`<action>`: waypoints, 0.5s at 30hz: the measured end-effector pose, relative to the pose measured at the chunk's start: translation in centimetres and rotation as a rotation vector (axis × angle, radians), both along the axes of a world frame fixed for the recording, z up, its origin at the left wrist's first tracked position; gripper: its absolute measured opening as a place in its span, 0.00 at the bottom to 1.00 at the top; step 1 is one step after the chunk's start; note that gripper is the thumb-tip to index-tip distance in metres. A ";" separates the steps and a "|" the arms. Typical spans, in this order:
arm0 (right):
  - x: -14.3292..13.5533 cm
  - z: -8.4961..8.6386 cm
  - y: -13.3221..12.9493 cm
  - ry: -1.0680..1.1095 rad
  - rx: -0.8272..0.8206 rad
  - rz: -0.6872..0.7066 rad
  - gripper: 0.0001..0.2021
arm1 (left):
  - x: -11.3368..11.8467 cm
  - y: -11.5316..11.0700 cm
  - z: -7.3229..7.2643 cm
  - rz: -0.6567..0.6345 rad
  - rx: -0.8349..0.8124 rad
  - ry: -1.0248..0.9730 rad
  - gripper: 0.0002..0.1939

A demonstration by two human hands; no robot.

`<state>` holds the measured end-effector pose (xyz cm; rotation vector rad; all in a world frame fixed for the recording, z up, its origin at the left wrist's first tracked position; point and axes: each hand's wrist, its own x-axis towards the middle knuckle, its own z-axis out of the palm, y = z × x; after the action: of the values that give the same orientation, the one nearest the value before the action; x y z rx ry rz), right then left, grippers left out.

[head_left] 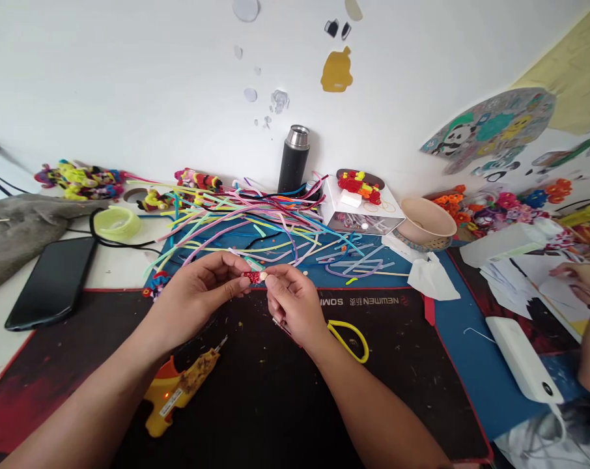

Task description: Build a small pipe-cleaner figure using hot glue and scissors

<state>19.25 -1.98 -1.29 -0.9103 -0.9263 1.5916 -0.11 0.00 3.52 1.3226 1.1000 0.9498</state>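
Note:
Over the dark mat, my left hand (pixel 215 286) pinches a small red fuzzy piece (pixel 253 277), like twisted pipe cleaner, between thumb and fingers. My right hand (pixel 297 303) is closed on the pale right end of the same piece. A yellow loop (pixel 358 340) shows behind my right wrist, and a thin metal tip peeks out below my right fingers. They look like parts of scissors, but I cannot tell whether that hand holds them. A yellow glue gun (pixel 182 391) with a lit red light lies below my left forearm, its nozzle pointing up and right.
Many coloured pipe cleaners (pixel 236 212) lie behind my hands. A black thermos (pixel 294 159), a white box (pixel 363 218) and a beige bowl (pixel 426 221) stand near the wall. A phone (pixel 53 281) lies left; a white power bank (pixel 523 358) and another person's hand (pixel 571 280) are right.

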 end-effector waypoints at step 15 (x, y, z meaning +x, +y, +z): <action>1.5 1.8 -0.3 0.051 0.003 -0.214 0.21 | -2.7 -1.4 -1.9 -0.223 0.052 0.489 0.18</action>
<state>20.75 -2.30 0.52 -0.9306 -0.7684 1.4239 -2.84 -1.37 1.61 1.7347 1.2617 0.5015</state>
